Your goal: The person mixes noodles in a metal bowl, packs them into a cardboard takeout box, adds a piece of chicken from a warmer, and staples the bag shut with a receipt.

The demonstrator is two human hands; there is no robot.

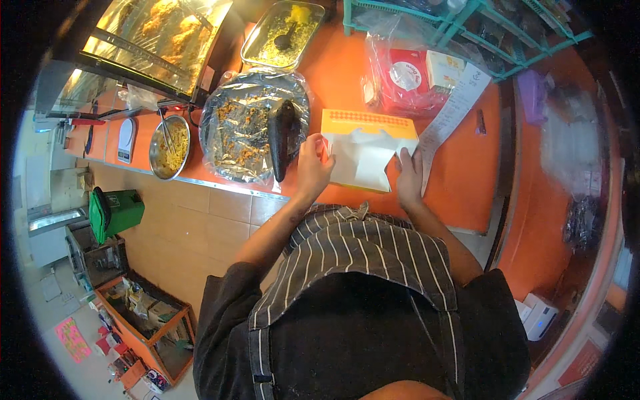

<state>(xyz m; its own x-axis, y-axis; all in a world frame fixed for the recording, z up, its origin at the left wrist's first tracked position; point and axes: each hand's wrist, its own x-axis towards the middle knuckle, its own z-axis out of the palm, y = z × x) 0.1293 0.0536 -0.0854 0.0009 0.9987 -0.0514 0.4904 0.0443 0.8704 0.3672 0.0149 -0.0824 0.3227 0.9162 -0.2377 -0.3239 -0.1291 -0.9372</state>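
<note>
A yellow and orange cardboard food box (363, 157) with a white inside stands on the orange counter in front of me, its near side open. My left hand (315, 165) grips the box's left edge, fingers bent round it. At the opposite edge, my right hand (409, 175) holds the board between thumb and fingers. Just left of the box lies a round tray (230, 127) wrapped in clear film, with brown crumbs on it. A black tool (283, 137) rests across the tray's right side. Beside my right hand runs a long paper receipt (453, 110).
Behind the box sits a clear plastic bag (400, 73) with red and white packages. Teal racks (460, 27) stand at the back right. To the left are a steel bowl of noodles (170, 150), a white scale (127, 140), a tray of shredded food (283, 40) and a lit display case (147, 40).
</note>
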